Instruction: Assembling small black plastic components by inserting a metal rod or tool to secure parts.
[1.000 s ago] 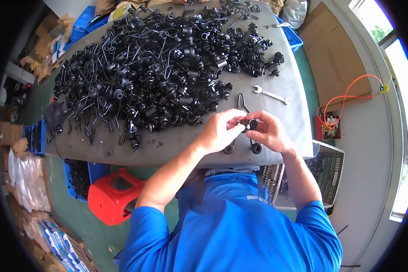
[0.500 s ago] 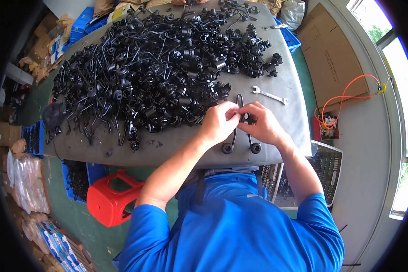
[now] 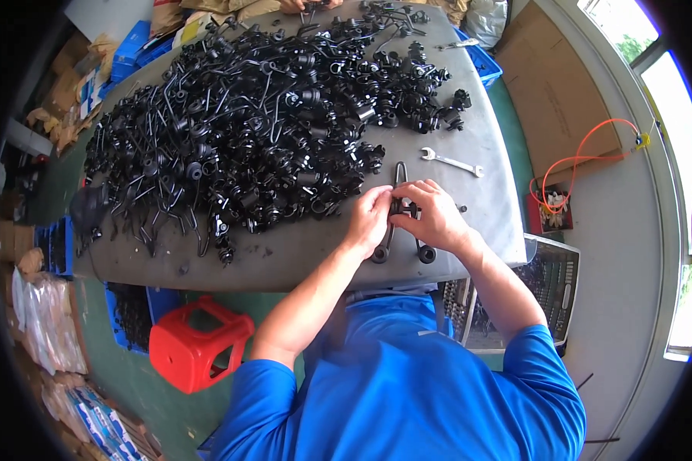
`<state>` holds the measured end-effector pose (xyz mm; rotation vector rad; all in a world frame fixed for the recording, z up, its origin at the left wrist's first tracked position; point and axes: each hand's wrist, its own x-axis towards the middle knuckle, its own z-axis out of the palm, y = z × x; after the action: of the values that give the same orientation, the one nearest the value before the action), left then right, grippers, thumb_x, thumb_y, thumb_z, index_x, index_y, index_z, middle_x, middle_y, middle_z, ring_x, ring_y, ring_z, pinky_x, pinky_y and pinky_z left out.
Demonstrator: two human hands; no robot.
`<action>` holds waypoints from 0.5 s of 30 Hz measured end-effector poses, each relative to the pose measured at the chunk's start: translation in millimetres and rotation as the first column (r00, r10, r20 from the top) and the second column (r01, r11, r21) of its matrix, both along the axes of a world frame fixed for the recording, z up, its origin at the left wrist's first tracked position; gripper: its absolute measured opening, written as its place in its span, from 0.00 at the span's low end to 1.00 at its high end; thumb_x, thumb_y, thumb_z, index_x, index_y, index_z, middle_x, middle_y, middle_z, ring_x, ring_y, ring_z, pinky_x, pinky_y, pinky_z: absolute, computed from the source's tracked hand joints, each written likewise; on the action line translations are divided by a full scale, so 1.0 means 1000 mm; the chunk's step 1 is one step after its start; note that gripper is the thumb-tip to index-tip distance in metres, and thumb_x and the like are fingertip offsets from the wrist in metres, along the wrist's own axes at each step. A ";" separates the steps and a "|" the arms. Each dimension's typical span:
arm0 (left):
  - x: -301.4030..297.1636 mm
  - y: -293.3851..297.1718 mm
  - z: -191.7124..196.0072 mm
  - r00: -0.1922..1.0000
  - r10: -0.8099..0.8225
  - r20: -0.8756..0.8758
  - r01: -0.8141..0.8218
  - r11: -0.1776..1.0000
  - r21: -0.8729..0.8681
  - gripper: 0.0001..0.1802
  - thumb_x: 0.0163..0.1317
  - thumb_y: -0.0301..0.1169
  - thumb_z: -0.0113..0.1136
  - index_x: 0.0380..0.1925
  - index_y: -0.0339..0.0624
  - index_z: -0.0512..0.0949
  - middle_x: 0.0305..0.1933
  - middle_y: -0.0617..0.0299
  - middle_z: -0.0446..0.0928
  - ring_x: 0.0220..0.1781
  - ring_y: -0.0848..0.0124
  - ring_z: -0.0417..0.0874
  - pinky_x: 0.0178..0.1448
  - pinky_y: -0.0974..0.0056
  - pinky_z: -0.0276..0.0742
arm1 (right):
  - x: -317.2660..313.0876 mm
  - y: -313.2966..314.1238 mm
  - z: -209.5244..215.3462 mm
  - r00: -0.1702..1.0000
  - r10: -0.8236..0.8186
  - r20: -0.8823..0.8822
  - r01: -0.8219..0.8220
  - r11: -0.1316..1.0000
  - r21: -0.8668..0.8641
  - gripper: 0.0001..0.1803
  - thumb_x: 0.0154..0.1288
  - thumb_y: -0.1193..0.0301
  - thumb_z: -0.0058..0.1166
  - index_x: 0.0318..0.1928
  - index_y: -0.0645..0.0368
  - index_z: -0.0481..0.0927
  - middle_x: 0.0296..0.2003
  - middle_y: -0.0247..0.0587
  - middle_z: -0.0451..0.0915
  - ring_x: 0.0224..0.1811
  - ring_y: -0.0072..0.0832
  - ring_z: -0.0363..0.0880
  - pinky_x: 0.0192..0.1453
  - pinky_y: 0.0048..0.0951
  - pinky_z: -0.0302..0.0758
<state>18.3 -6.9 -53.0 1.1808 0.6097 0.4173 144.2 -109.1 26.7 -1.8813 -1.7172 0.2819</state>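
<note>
A black bent metal rod (image 3: 400,170) lies on the grey tabletop in front of me, its narrow loop pointing away. Its two legs end near me in round black bushings (image 3: 426,254). My left hand (image 3: 369,221) pinches at the middle of this rod from the left side. My right hand (image 3: 437,218) closes over the same spot from the right, with a small black fitting partly showing under its fingers. The fingers hide most of that fitting. A dark stub (image 3: 461,208) pokes out past the right hand's knuckles. Beyond the loop rests an open-ended wrench (image 3: 451,162).
A large heap of black rod and bushing parts (image 3: 238,131) covers the table's left and middle. Another person's hands (image 3: 309,6) work at the far edge. A red stool (image 3: 196,346) and blue bins stand below left; a grey crate (image 3: 550,288) sits right.
Both hands stay together over the rod's middle while their fingers shift slightly. The right hand has turned a little, and the dark stub now shows beyond it. The whole view has shifted slightly.
</note>
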 end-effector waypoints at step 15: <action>0.000 -0.001 0.027 0.992 -0.119 0.048 0.123 0.988 -0.092 0.28 0.67 0.27 0.56 0.64 0.34 0.58 0.44 0.49 0.78 0.36 0.64 0.84 0.38 0.66 0.83 | 0.037 -0.062 -0.018 0.915 -0.380 0.132 0.380 0.924 0.027 0.14 0.50 0.68 0.66 0.37 0.61 0.82 0.38 0.46 0.77 0.42 0.46 0.75 0.48 0.42 0.73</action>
<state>18.2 -7.6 -25.8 1.1096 0.5131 0.3060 180.8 -171.1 8.9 -2.2255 -1.3867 -0.0002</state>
